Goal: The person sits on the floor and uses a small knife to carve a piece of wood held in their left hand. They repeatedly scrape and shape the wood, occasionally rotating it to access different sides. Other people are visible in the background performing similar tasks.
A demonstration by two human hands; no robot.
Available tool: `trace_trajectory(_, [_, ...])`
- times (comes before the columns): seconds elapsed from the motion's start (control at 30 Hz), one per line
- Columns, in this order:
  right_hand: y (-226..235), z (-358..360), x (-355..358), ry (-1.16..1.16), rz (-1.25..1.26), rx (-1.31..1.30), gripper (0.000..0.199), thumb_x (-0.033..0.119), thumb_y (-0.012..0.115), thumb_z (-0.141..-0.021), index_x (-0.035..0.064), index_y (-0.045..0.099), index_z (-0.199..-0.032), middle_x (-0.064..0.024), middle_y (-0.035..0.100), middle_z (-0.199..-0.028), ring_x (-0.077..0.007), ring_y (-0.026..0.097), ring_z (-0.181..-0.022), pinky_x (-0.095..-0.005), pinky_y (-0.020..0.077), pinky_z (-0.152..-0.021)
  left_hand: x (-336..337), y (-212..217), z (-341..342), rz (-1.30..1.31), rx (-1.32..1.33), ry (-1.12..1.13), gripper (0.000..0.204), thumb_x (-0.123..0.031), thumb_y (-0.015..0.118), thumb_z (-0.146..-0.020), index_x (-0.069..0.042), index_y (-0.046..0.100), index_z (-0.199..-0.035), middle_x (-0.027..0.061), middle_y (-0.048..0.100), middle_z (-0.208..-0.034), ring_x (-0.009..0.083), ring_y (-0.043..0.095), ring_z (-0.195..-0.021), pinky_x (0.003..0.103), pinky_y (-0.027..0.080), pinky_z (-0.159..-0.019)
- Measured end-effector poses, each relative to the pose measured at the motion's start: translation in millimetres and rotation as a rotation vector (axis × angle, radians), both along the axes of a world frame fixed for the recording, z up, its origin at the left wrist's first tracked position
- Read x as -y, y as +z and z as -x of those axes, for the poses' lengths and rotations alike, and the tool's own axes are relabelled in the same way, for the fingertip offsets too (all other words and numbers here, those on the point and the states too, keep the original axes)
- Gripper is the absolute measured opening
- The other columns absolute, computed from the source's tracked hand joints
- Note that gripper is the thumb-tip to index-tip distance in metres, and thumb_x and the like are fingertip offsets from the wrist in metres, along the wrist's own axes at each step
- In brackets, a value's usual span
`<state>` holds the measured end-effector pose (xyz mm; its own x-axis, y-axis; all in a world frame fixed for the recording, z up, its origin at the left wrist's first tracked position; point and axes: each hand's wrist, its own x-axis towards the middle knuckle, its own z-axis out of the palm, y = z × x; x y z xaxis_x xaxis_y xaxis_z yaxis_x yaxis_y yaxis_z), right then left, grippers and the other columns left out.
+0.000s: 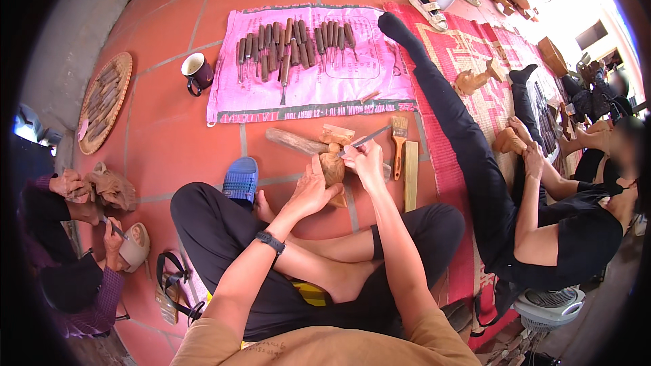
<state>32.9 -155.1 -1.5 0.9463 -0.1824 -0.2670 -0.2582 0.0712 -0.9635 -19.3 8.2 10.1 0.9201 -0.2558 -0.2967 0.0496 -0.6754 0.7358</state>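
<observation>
My left hand (310,188) is closed round a small carved wooden figure (331,168), held low in front of my crossed legs. In my right hand (367,160) is a thin grey metal file (375,135), its long end pointing up and to the right. The fingers of that hand meet the figure's upper part, and the file's near end is hidden there. Just beyond the figure lie a rough wooden log (296,141) and a small pale wood block (337,134). A flat paintbrush (399,137) and a wooden strip (411,177) rest to the right.
Several wooden-handled chisels (285,51) lie on a pink sack (366,88). A mug (196,73), a blue slipper (241,179) and a round woven tray (125,81) of tools are leftward. Co-workers sit on both sides; one person's black-clad leg (456,108) stretches along the red mat (424,71).
</observation>
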Motion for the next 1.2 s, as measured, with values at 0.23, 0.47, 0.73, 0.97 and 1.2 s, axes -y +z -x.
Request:
trace_trajectory(0.23, [2.5, -1.7, -2.7, 0.083, 0.244, 0.072, 0.012, 0.004, 0.069, -0.086, -0.0055, 0.062, -0.089, -0.0126, 0.069, -0.075, -0.0157, 0.068, -0.067, -0.0296, 0.0547, -0.058, -3.0, -2.2, -2.1, -0.002, -0.009, 0.011, 0.106, -0.040, 0.073, -0.083, 0.010, 0.007, -0.149, 0.0378, 0.036, -0.138, 0.0506, 0.045, -0.126, 0.053, 0.039, -0.106])
trace_trajectory(0.47, [6.9, 1.1, -4.5, 0.095, 0.330, 0.087, 0.012, 0.006, 0.070, -0.085, -0.0037, 0.063, -0.084, -0.0115, 0.068, -0.070, -0.0166, 0.068, -0.066, -0.0318, 0.0528, -0.061, -2.1, 1.7, -3.9, 0.004, -0.041, 0.008, 0.106, -0.041, 0.072, -0.084, 0.011, 0.006, -0.149, 0.0374, 0.036, -0.139, 0.0504, 0.042, -0.129, 0.051, 0.036, -0.109])
trace_trajectory(0.73, [7.4, -1.1, -4.4, 0.092, 0.317, 0.063, 0.012, 0.007, 0.070, -0.084, -0.0028, 0.063, -0.086, -0.0129, 0.069, -0.073, -0.0203, 0.069, -0.068, -0.0348, 0.0527, -0.065, -3.4, -4.1, -5.4, -0.015, 0.006, -0.012, 0.105, -0.041, 0.071, -0.084, 0.012, 0.007, -0.148, 0.0375, 0.038, -0.137, 0.0508, 0.044, -0.126, 0.050, 0.038, -0.107])
trace_trajectory(0.97, [19.8, 9.1, -10.9, 0.089, 0.430, 0.123, 0.012, 0.005, 0.069, -0.085, -0.0034, 0.062, -0.089, -0.0145, 0.070, -0.077, -0.0207, 0.069, -0.070, -0.0342, 0.0533, -0.064, -3.0, -4.2, -2.8, -0.018, 0.003, 0.001, 0.106, -0.043, 0.073, -0.082, 0.010, 0.009, -0.148, 0.0368, 0.038, -0.137, 0.0496, 0.045, -0.126, 0.050, 0.039, -0.106])
trace_trajectory(1.2, [12.2, 10.2, -16.2, 0.134, 0.696, 0.253, 0.009, 0.002, 0.067, -0.088, -0.0028, 0.060, -0.088, -0.0097, 0.067, -0.078, -0.0142, 0.067, -0.070, -0.0286, 0.0560, -0.060, -7.0, -14.4, -0.3, -0.014, 0.033, -0.001, 0.109, -0.043, 0.074, -0.082, 0.009, 0.006, -0.150, 0.0366, 0.036, -0.139, 0.0499, 0.043, -0.128, 0.050, 0.038, -0.107])
